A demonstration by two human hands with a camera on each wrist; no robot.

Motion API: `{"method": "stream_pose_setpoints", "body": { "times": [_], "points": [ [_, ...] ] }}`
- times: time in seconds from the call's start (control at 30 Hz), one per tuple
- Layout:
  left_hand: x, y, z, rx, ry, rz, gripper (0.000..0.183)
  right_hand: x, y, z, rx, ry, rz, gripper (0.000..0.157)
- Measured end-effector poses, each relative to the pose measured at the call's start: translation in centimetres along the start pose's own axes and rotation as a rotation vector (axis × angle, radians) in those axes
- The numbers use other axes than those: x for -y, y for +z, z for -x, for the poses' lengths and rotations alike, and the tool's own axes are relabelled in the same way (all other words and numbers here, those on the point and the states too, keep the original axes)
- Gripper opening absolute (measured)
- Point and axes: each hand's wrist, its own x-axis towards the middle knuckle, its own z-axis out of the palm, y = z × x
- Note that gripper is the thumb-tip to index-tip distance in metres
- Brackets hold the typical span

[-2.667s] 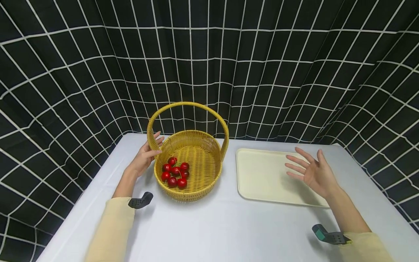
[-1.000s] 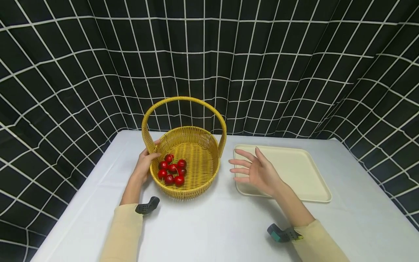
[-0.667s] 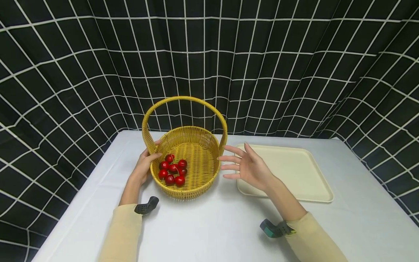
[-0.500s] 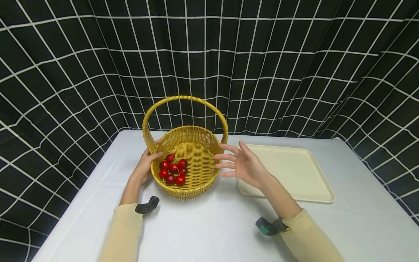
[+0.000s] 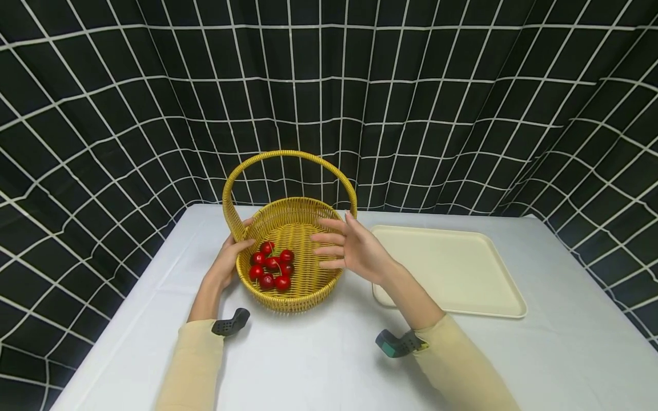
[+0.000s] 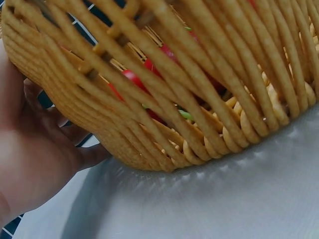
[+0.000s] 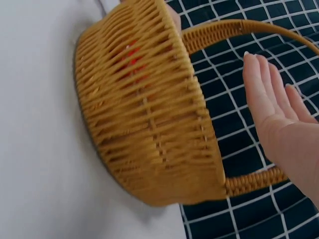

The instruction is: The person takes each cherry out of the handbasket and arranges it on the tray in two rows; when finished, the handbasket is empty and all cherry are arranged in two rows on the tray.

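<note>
A yellow wicker basket (image 5: pixel 293 302) with a tall arched handle (image 5: pixel 290 153) stands on the white table. Several red cherries (image 5: pixel 272 264) lie together in its left half, some with stems. My left hand (image 5: pixel 226 258) grips the basket's left side by the handle's foot, thumb at the rim and the other fingers on the outside. In the left wrist view, that hand (image 6: pixel 40 159) wraps the woven wall, and bits of red show through the gaps. My right hand (image 5: pixel 354 248) hovers over the basket's right rim, fingers straight and spread, holding nothing. The right wrist view shows this hand (image 7: pixel 284 119) above the rim.
A cream rectangular tray (image 5: pixel 452 271) lies on the table (image 5: pixel 308 359) to the right of the basket, partly behind my right forearm. A black curtain (image 5: pixel 329 97) with white grid lines encloses the table's back and sides.
My right hand has moved left from above the tray to over the basket's right rim. The left hand has moved slightly and keeps its place at the basket's left side.
</note>
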Motion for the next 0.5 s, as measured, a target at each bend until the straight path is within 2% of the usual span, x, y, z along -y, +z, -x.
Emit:
{"method": "stream_pose_setpoints", "body": {
  "times": [0.5],
  "points": [
    [0.3, 0.1, 0.0, -0.044, 0.066, -0.01, 0.056, -2.4, 0.9, -4.2, -0.115, 0.1, 0.099, 0.065]
  ]
}}
